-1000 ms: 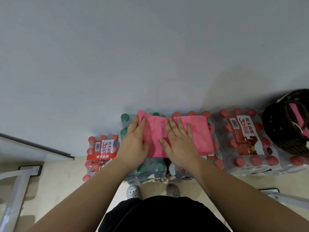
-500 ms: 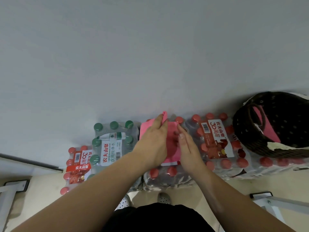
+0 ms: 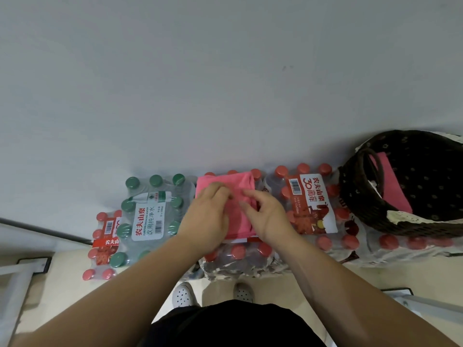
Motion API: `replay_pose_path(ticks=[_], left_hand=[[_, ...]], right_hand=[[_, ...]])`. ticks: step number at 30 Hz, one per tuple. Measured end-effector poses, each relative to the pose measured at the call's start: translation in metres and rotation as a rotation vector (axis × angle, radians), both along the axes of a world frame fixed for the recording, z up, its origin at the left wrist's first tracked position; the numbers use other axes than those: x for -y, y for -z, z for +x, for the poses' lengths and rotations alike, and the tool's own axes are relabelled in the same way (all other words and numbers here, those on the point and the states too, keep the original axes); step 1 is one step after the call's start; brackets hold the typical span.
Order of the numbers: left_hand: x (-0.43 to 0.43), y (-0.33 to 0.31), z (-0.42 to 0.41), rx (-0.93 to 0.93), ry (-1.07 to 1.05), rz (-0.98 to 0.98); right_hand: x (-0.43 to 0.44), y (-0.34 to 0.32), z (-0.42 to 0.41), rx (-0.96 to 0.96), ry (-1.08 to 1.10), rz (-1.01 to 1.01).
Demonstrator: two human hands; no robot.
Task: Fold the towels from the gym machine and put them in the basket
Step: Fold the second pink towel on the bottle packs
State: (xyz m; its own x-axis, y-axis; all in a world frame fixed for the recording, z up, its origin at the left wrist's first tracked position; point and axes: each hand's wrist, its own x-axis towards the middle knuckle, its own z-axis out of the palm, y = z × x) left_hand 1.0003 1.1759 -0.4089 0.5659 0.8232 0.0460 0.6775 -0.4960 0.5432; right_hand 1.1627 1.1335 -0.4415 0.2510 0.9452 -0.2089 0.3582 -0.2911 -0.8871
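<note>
Lowered, left hand [image 3: 208,219] and right hand [image 3: 268,219] pinch pink towel [image 3: 225,181], fingers [image 3: 253,196] curled.

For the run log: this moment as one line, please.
phase: folding | pink towel: folded, on red-capped bottle pack | left hand: curled on towel | right hand: pinching towel | basket: second towel inside
</note>
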Motion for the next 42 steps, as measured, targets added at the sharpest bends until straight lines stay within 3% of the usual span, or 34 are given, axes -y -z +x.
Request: replay_pose_path(ticks=[3,7,10,13,18,27,29,31,33,35,39,42], left_hand=[[-0.008,0.006,-0.004,-0.185,-0.049,0.12],[-0.017,0.022,0.0,-0.462,0.028,0.04],[-0.013,0.034,0.005,-0.547,0.032,0.023],[-0.01,0.04,0.007,-0.558,0.019,0.027],[-0.012,0.041,0.007,-0.554,0.035,0.058],[-0.011,0.047,-0.01,-0.286,-0.027,-0.049],[-0.01,0.05,-0.013,-0.297,-0.014,-0.064],[-0.01,0.049,-0.011,-0.383,0.0,-0.038],[-0.011,0.047,-0.008,-0.458,0.017,-0.01],[-0.011,0.045,-0.005,-0.483,0.02,0.0],[-0.009,0.045,-0.005,-0.518,0.02,0.014],[-0.01,0.047,-0.006,-0.487,0.035,-0.012]], right_hand=[[-0.001,0.001,0.006,0.099,-0.073,-0.026],[-0.001,-0.005,0.014,0.217,-0.124,-0.05],[-0.005,-0.009,0.015,0.361,-0.075,-0.029],[-0.016,-0.013,0.013,0.417,-0.004,0.076],[-0.044,-0.005,0.008,0.425,-0.075,0.046],[-0.041,0.0,0.027,0.35,-0.074,0.042],[-0.038,-0.001,0.028,0.402,-0.057,0.002],[-0.034,-0.004,0.021,0.584,-0.062,0.058],[-0.031,-0.01,0.004,0.8,-0.125,0.172],[-0.029,-0.013,-0.015,0.897,-0.264,0.157],[-0.026,0.008,-0.017,0.897,-0.491,-0.111],[-0.023,0.018,-0.01,0.849,-0.507,-0.109]])
